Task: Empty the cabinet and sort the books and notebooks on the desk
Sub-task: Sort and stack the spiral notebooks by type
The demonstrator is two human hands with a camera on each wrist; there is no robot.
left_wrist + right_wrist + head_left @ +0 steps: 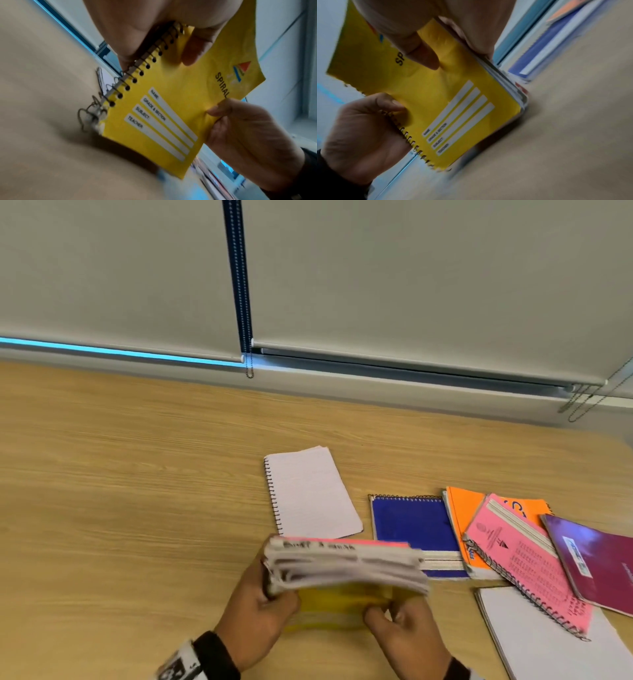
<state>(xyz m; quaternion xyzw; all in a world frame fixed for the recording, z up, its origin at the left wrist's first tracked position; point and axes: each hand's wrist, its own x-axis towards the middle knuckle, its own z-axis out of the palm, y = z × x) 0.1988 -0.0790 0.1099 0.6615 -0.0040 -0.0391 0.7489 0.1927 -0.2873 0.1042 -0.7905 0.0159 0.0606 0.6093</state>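
I've got the stack of spiral notebooks, yellow cover nearest me (342,577), upright above the wooden tabletop (137,474): left hand (260,611) clamps the spiral edge, right hand (407,635) pinches the cover, probably squaring them for sorting.

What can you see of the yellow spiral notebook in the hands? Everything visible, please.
The yellow spiral notebook has a glossy yellow card cover and dark wire binding, bent out of shape at one end. The cover shows "SPIRAL", a triangle logo and blank white strips labelled name, grade & section, subject, teacher. It is closed, standing tilted on edge on the wooden desk. The left hand grips the spiral side; the right hand pinches the opposite edge.
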